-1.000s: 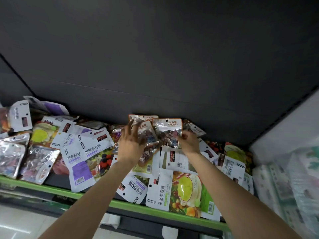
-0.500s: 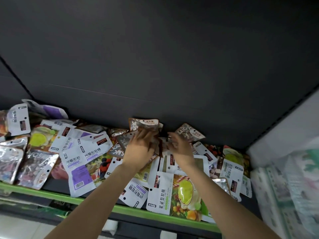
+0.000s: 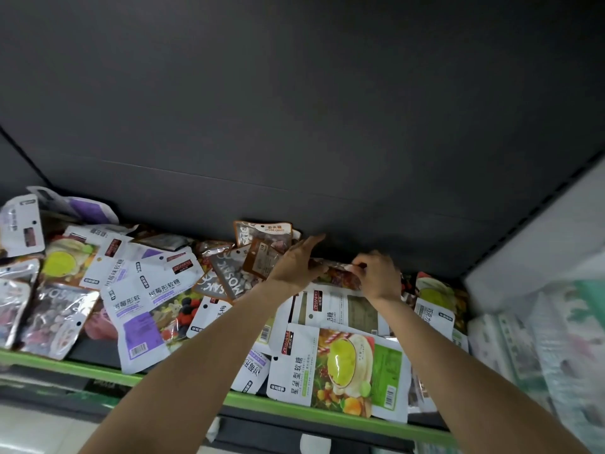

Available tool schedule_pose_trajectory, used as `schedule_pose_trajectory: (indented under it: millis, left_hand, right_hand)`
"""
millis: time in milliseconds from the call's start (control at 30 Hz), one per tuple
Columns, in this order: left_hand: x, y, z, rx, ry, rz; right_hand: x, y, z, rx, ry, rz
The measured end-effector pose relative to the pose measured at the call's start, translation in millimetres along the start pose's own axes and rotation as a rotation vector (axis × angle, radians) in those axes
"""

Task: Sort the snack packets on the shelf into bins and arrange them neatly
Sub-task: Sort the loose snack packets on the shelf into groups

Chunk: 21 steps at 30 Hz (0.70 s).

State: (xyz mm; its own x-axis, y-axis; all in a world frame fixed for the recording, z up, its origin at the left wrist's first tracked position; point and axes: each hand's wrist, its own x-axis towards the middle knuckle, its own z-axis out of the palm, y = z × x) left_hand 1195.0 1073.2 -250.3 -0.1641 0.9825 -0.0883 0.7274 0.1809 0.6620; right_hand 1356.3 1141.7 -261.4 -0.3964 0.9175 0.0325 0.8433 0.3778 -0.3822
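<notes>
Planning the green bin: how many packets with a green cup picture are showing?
3 packets: one front right, one far left, one right rear; more may be buried.

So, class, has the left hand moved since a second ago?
Yes, rightward. The left hand sat below-left of the Stone Candy packet; now it lies to that packet's lower right.

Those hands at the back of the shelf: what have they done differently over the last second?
Both hands moved right along the back of the shelf. The right hand now pinches a clear packet of colourful sweets, and the left hand rests open against it. They have let go of the brown stone candy packets, which now lie to their left. The green-edged shelf and the front packets stayed put.
</notes>
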Motion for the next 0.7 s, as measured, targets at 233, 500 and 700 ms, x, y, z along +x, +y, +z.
schedule_pose_trajectory:
  millis: [233, 500, 700]
  left_hand:
    - [-13, -1, -9, 0.233, 0.174, -0.019]
    - [-49, -31, -55, -0.225, 0.702, -0.318]
    - [-63, -56, -54, -0.048, 0.663, -0.51]
  right_hand:
    - [-16, -23, -4, 0.343, 0.018, -0.046]
    - [-22, -10, 18, 0.239, -0.294, 0.204]
    - [-16, -14, 16, 0.223, -0.362, 0.264]
